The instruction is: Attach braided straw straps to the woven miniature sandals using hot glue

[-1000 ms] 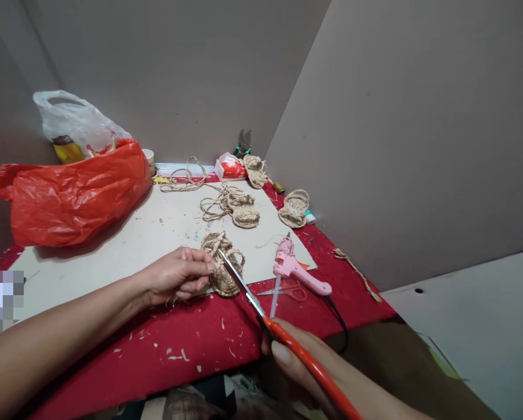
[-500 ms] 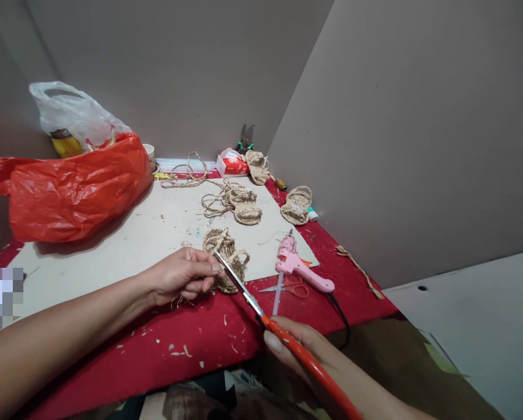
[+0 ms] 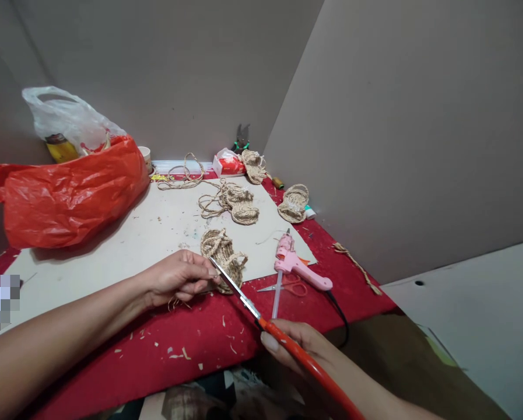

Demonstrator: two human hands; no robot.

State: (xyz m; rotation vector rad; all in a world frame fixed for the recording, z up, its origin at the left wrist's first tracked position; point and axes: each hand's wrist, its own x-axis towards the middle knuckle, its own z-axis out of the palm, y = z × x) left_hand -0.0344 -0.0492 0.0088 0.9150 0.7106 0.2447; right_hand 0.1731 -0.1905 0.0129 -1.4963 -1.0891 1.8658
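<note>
A small woven straw sandal [image 3: 225, 256] lies at the near edge of the pale board, its straps standing up. My left hand [image 3: 185, 277] is at the sandal's left side, thumb and forefinger pinched together. What the pinch holds is too small to tell; some loose fibres hang below the hand. My right hand [image 3: 302, 344] is closed round a long red-handled metal tool [image 3: 287, 340]. Its slim metal end points up and left, reaching my left fingertips in front of the sandal. Whether its jaws are parted cannot be made out.
A pink glue gun [image 3: 294, 262] with a cord and orange-handled scissors [image 3: 294, 286] lie to the right. Several more straw sandals [image 3: 292, 204] and cord lie behind. A red plastic bag [image 3: 73, 192] stands left. Straw scraps litter the red cloth [image 3: 156, 361]. Grey walls enclose the back.
The view has shifted slightly, moving the scene a little left. Both hands keep nearly the same pose, with the tool's tip still at my left fingertips.
</note>
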